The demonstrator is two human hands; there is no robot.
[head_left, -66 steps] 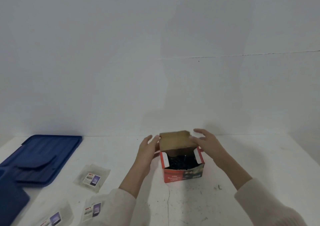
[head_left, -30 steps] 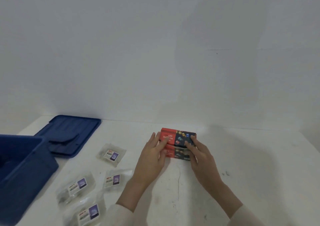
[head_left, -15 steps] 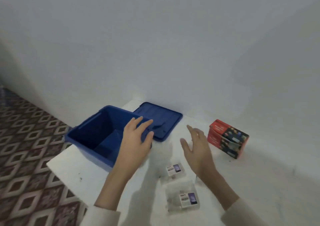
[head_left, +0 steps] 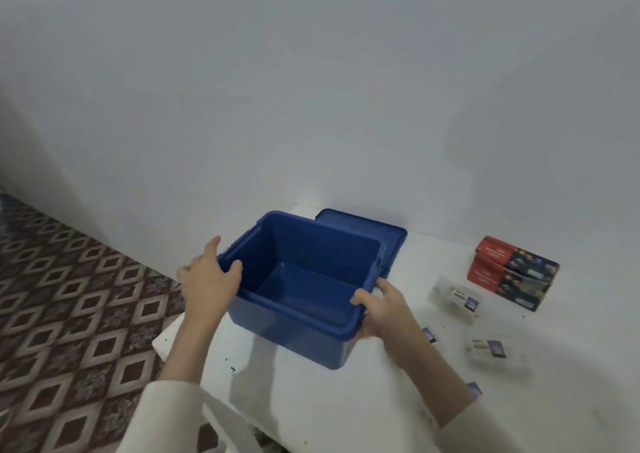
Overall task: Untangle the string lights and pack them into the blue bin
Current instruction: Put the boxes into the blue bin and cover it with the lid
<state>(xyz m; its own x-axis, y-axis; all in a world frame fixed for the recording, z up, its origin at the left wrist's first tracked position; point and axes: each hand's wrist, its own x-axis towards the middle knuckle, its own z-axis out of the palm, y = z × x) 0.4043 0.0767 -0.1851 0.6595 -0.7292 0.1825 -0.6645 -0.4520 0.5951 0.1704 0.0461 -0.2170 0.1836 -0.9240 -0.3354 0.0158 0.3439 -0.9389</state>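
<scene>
Table: your white tabletop, its left front corner towards you, with dark specks scattered on the near part.
Left corner: the blue bin, open side up; you cannot tell whether its base touches the top.
Behind the bin: the blue lid lies flat, partly hidden by the bin's far wall.
Far right: a red box with a dark printed side, well apart from the bin.
Between box and bin: a clear packet with a small label.
Nearer you on the right: a second clear packet, lying flat.
</scene>
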